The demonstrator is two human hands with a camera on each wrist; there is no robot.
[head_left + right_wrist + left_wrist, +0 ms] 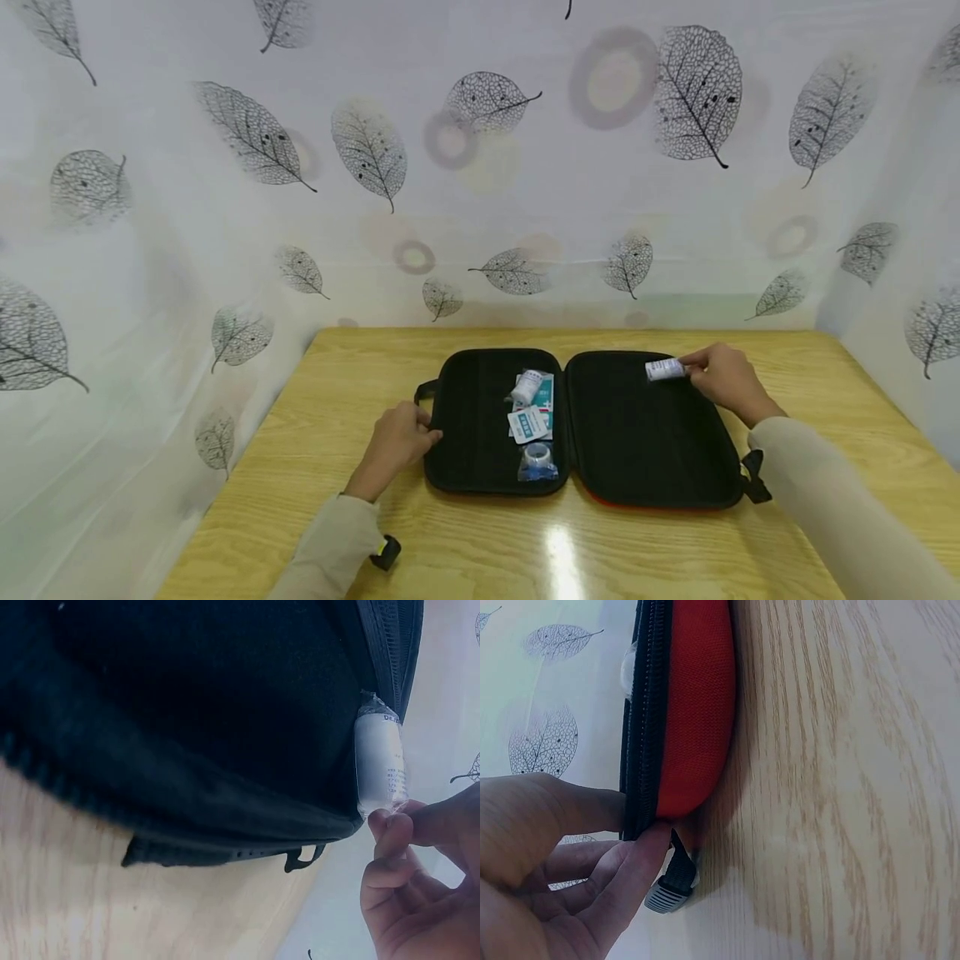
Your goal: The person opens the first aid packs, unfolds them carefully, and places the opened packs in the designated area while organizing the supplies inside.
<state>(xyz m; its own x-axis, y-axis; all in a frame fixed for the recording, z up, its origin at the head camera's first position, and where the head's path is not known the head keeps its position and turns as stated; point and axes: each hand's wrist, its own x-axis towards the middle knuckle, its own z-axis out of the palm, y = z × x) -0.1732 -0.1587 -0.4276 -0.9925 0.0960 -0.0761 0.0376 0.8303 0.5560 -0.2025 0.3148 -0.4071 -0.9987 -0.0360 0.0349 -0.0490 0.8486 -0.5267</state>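
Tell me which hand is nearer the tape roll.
Left. The left hand grips the case left of the tape roll; the right hand is farther off to its right, pinching a wrapped white roll.

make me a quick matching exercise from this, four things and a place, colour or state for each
1. left grip
2. white ring-shaped item
3. right grip
4. outer shell

a. red
b. pinching one end of a wrapped white roll
c. pinching the case's rim
d. inside the case's left half

Pairs: 1-c, 2-d, 3-b, 4-a
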